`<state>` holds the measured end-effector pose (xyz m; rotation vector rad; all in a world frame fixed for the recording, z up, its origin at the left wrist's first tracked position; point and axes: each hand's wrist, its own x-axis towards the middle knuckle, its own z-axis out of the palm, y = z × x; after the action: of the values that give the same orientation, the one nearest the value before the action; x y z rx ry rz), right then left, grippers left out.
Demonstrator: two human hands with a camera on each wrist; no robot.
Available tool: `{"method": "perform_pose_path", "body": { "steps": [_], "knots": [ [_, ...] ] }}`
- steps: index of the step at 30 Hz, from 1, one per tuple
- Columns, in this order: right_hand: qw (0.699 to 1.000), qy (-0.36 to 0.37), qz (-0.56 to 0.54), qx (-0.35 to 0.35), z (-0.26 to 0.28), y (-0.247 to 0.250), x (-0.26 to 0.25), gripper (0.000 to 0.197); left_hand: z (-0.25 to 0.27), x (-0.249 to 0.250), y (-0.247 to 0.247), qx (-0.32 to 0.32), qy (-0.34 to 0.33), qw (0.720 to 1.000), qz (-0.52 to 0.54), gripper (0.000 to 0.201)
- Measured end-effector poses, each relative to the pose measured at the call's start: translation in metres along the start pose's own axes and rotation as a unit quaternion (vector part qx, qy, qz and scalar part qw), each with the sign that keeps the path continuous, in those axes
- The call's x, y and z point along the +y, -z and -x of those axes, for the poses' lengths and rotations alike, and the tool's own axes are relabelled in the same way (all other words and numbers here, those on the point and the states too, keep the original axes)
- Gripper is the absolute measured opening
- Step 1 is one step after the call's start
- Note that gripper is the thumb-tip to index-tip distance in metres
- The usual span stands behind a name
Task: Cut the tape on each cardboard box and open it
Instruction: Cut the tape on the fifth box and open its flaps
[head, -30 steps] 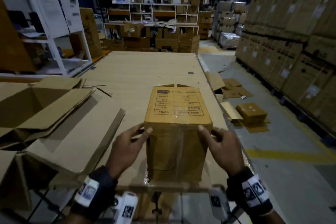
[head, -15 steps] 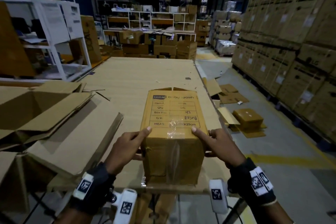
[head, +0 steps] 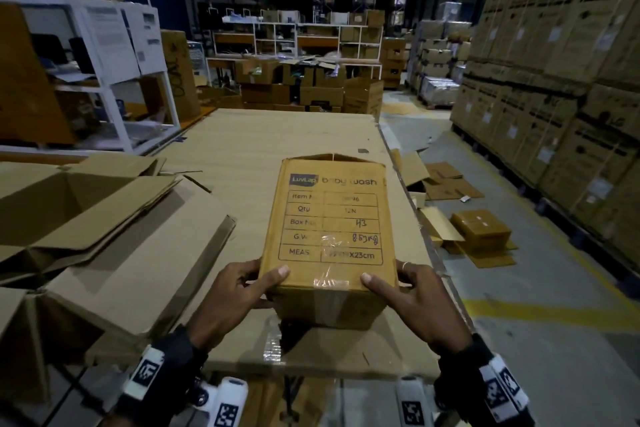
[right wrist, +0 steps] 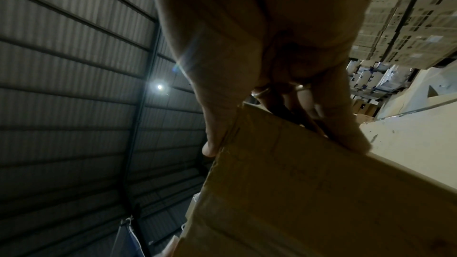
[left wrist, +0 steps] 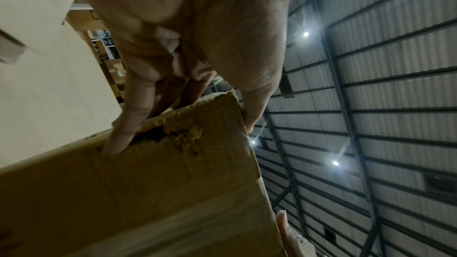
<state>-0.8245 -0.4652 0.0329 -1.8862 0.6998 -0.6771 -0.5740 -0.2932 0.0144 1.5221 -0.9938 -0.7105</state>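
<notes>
A small brown cardboard box [head: 332, 229] with a printed label table faces up at me, tilted and raised off the cardboard-covered table [head: 263, 139]. Clear tape runs over its near edge. My left hand [head: 239, 291] grips its left near corner, thumb on top and fingers underneath. My right hand [head: 412, 298] grips the right near corner the same way. In the left wrist view the box [left wrist: 153, 192] shows a torn patch by the fingers [left wrist: 123, 130]. In the right wrist view the box [right wrist: 309, 192] is held between thumb and fingers [right wrist: 346, 130]. No cutter is in view.
Opened and flattened cardboard boxes [head: 97, 239] lie on the table's left part. A white shelf rack [head: 104, 80] stands at far left. Cardboard scraps and a small box [head: 481, 232] lie on the floor to the right, beside tall stacked cartons [head: 571, 80].
Both hands have lifted and tipped the box toward me, so its labelled face now shows more fully. The hands shifted from its sides to its near corners.
</notes>
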Motion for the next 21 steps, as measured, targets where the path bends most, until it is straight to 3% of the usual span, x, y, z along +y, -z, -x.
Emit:
{"method": "perform_pose_path", "body": {
  "steps": [3, 10, 15, 21],
  "knots": [
    [1.0, 0.01, -0.006, 0.01, -0.001, -0.005, 0.021, 0.054, 0.0, -0.016, -0.01, 0.008, -0.007, 1.0, 0.0, 0.042],
    [0.999, -0.009, -0.036, 0.021, 0.016, -0.024, 0.07, 0.063, 0.014, -0.06, -0.028, 0.031, 0.002, 0.999, -0.022, 0.045],
    [0.994, -0.086, -0.052, 0.032, 0.026, -0.043, 0.119, 0.062, 0.017, -0.098, -0.042, 0.021, 0.059, 0.988, -0.14, 0.043],
    [0.996, -0.072, 0.041, 0.039, 0.028, -0.052, 0.156, 0.042, 0.008, -0.123, -0.051, 0.044, 0.07, 0.959, -0.272, 0.038]
  ]
}}
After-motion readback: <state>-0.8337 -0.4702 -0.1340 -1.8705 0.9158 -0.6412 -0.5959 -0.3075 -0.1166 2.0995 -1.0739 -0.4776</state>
